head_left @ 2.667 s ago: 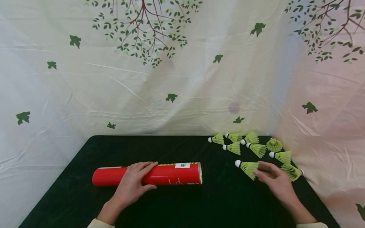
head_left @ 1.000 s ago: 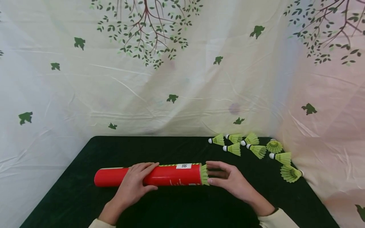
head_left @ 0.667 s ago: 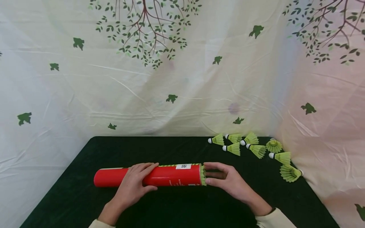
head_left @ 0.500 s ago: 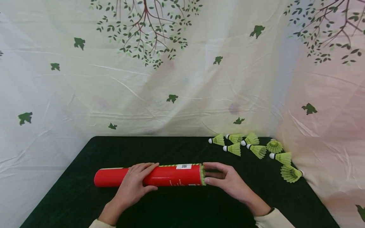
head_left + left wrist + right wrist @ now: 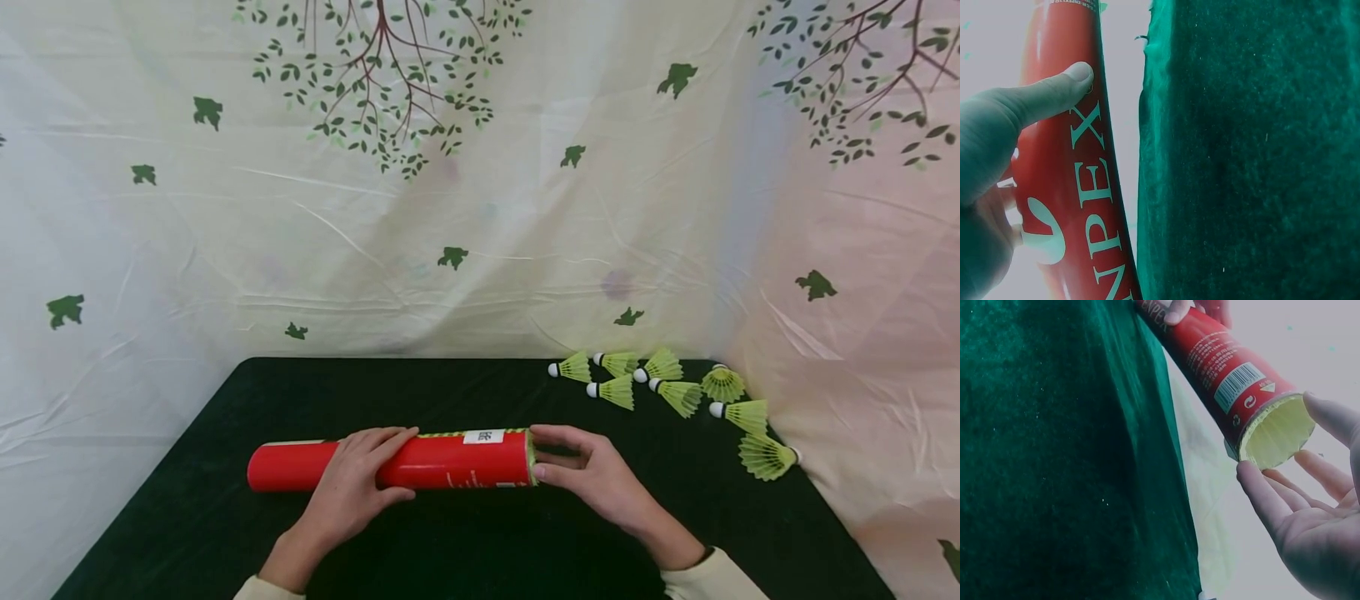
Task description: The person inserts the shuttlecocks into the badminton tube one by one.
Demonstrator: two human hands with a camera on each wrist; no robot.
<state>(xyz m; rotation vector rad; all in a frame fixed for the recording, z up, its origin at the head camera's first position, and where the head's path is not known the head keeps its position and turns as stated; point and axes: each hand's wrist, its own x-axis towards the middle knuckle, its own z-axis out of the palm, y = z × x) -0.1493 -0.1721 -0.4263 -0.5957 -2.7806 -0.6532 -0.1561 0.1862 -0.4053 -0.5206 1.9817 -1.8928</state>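
Observation:
A red shuttlecock tube [image 5: 465,461] lies on its side on the dark green cloth, its mouth facing right. My left hand [image 5: 348,475] grips it round the middle from above; in the left wrist view the thumb lies along the red wall. At the mouth is my right hand [image 5: 600,479], its thumb and fingertips touching the rim, spread apart. The right wrist view shows the yellow-green skirt of a shuttlecock [image 5: 1282,434] inside the tube, about level with the rim. Its cork is hidden. A printed barcode [image 5: 1239,385] is near that end.
Several yellow-green shuttlecocks with white corks lie at the table's back right, among them one nearest shuttlecock [image 5: 765,457] by the right edge and one leftmost shuttlecock [image 5: 573,367]. A pale patterned curtain [image 5: 495,208] hangs behind the green-covered table [image 5: 480,550].
My right hand picked up a shuttlecock from the right, brought it left to the tube and slid it in until its skirt went inside. My left hand stayed on the tube.

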